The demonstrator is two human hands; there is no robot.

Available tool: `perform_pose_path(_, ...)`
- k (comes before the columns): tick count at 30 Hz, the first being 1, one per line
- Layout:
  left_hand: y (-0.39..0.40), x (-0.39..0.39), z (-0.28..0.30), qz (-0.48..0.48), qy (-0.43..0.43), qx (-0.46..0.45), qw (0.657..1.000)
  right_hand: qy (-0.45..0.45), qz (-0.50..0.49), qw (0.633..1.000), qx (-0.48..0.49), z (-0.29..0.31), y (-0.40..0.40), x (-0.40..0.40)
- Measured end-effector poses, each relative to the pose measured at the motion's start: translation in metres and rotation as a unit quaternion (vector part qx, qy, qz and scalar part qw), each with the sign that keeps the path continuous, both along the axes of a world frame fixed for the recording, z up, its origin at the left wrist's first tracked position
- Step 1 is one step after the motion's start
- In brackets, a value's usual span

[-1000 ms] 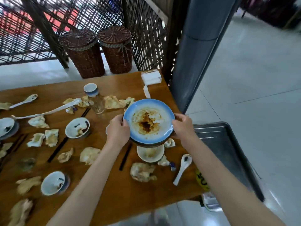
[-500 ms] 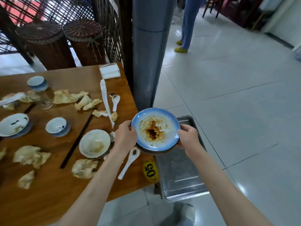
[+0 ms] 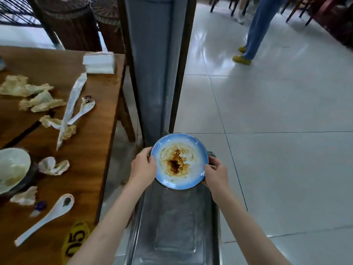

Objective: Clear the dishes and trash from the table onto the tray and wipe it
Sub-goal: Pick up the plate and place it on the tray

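A blue-rimmed plate [image 3: 179,161] smeared with brown sauce hangs over the far end of a grey metal tray [image 3: 172,226]. My left hand [image 3: 143,167] grips its left rim and my right hand [image 3: 215,173] grips its right rim. A dark dish seems stacked under the plate, mostly hidden. To the left, the wooden table [image 3: 91,150] carries a dirty white bowl [image 3: 11,169], two white spoons [image 3: 45,219] [image 3: 82,110], crumpled napkins [image 3: 53,166] and a long paper wrapper [image 3: 70,109].
A grey pillar [image 3: 152,64] rises just beyond the tray. A white napkin stack [image 3: 99,63] sits at the table's far corner, and a yellow "05" tag [image 3: 76,241] at its near edge. A person's legs [image 3: 256,29] stand on the tiled floor at the back right.
Both hands carried the plate rightward off the table and out over the metal tray. The view swung right, leaving most of the table out of frame.
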State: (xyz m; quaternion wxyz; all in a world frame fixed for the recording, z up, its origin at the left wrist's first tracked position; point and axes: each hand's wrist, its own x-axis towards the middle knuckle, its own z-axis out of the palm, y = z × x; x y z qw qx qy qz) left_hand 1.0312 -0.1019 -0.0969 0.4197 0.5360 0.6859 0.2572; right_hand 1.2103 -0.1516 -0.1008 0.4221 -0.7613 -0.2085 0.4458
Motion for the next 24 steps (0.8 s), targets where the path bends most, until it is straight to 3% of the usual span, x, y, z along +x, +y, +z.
perform_pose_path(12, 0.026, 0.017, -0.151, 0.039, 0.034, -0.025, 0.998, -0.022, 0.086, 0.995, -0.039, -0.149, 0.052, 0.022)
perform_pose_path(24, 0.049, 0.009, -0.217, -0.001, 0.124, -0.06, 0.99, -0.022, 0.097, 0.991, -0.085, -0.232, 0.073, 0.011)
